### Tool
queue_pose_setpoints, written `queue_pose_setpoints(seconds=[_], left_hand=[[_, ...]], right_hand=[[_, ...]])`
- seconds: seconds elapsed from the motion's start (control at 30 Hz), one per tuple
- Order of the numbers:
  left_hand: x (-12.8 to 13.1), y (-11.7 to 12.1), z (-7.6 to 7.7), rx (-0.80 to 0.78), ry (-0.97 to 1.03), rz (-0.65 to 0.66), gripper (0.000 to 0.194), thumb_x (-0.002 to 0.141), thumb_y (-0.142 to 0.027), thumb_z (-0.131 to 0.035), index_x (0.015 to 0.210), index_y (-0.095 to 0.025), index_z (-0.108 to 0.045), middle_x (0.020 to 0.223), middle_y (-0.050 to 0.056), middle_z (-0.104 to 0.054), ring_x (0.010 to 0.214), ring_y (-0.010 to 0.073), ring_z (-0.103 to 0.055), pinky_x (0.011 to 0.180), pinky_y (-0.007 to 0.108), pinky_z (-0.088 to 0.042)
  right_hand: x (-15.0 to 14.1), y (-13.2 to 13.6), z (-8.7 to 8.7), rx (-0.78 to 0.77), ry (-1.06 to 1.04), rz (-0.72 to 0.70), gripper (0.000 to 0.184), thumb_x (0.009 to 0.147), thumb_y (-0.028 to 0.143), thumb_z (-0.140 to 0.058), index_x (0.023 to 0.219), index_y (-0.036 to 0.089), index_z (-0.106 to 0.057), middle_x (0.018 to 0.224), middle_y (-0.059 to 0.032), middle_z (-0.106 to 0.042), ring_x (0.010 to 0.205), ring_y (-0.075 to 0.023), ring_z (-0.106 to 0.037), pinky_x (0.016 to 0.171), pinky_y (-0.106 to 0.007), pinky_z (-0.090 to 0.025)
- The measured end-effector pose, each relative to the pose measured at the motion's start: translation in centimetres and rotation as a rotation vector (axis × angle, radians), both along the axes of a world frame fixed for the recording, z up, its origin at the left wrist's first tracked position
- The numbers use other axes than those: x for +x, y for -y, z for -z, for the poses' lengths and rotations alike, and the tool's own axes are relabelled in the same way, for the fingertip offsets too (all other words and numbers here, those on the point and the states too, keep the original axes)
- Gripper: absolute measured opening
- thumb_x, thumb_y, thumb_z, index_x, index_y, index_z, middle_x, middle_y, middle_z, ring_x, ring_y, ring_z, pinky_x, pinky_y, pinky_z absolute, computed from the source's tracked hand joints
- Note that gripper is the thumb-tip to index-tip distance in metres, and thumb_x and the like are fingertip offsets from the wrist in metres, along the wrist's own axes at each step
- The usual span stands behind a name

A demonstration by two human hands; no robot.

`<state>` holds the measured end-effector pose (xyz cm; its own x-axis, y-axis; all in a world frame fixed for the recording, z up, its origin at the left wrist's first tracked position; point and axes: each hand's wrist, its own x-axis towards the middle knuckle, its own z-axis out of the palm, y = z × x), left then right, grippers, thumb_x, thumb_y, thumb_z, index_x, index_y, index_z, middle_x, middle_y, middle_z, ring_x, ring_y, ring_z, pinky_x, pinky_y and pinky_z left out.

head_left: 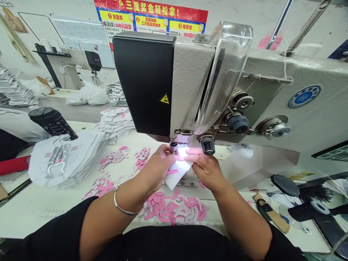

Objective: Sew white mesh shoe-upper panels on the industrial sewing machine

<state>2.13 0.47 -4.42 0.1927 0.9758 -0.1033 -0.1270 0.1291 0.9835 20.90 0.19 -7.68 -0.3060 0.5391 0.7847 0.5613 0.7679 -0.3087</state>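
Observation:
A white textured fabric piece with a pink strip lies under the needle area of a sewing machine, lit brightly by its lamp. My left hand grips the piece's left side, thumb and fingers close to the presser foot. On the other side, my right hand holds the fabric's right edge, its fingers reaching in beneath the machine head. Glare hides the exact fingertip contact. Many small pink and white curved cut pieces are heaped in front of the fabric.
To the left stands a stack of white cut panels with metal scissors or snips on top, beside a black tumbler. More pink scraps lie nearby. A tape roll and a black brush sit at right.

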Motion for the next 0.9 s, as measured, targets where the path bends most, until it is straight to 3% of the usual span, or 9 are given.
queue_pose_setpoints(seconds=[0.4,0.57,0.9], left_hand=[[-0.9,-0.4,-0.3,-0.019,-0.037,0.016,0.027,0.075,-0.025,-0.07,0.1,-0.021,-0.06,0.086,0.0,-0.064,0.071,0.0139,-0.061,0.062,0.026,-0.048],[-0.9,-0.8,0.3,0.005,-0.004,0.008,0.025,0.075,-0.021,-0.068,0.099,-0.021,-0.061,0.086,-0.001,-0.063,0.07,0.0119,-0.06,0.062,0.024,-0.048],[-1.2,-1.4,0.4,0.043,0.017,-0.019,0.022,0.071,-0.019,-0.072,0.091,-0.018,-0.063,0.079,-0.003,-0.062,0.067,0.0102,-0.058,0.06,0.023,-0.047]], right_hand=[[0.0,0.1,0.5,-0.015,0.016,0.045,0.032,0.09,0.01,-0.052,0.109,0.027,-0.072,0.096,-0.0047,-0.068,0.106,-0.0213,-0.062,0.094,-0.044,-0.051],[0.1,0.0,0.7,-0.018,0.035,0.057,0.032,0.091,0.012,-0.052,0.11,0.03,-0.072,0.096,-0.0031,-0.068,0.103,-0.0197,-0.063,0.096,-0.044,-0.05],[0.0,0.2,0.6,0.078,0.096,0.095,0.031,0.093,0.011,-0.053,0.114,0.026,-0.07,0.101,-0.0062,-0.069,0.107,-0.0214,-0.062,0.096,-0.044,-0.049]])
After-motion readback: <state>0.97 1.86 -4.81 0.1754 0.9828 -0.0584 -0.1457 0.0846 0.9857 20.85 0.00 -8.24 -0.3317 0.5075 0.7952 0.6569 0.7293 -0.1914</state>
